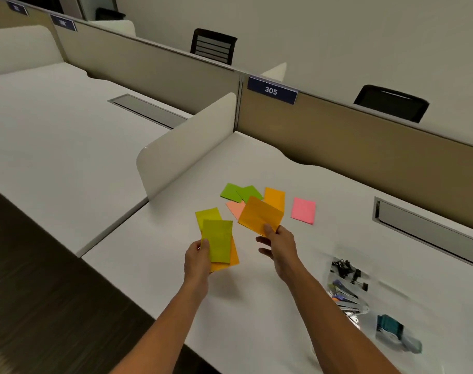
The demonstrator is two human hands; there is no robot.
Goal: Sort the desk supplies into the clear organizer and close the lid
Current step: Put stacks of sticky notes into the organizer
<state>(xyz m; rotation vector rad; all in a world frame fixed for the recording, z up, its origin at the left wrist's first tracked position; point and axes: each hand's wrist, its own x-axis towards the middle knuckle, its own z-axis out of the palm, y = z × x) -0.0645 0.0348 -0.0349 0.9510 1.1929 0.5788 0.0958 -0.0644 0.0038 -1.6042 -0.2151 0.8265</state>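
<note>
The left hand [200, 259] pinches a small fanned stack of sticky notes [217, 240], thumb pressed on the top yellow-green sheet, with a yellow sheet poking out above and orange ones below. The right hand [279, 248] grips an orange sticky note [259, 215] by its near corner between thumb and forefinger, the other fingers loosely spread beneath; the flat, matte sheet hangs above the desk [256, 306].

Just beyond that note, on the smooth white desk toward its far edge, lie two overlapping green notes [236, 192], a peach note [235, 207] and another orange note [275, 197], partly covered by the held sheet. A pink note [303, 211] lies apart to their right.

Near the desk's right edge, well apart from both hands, sits the clear organizer [348, 287], blurred, with black binder clips [347, 268] and other small supplies that I cannot make out. Beside it, nearer the front edge, stands a teal tape dispenser [391, 330]. A white curved divider [186, 144] rises along the desk's left edge.
</note>
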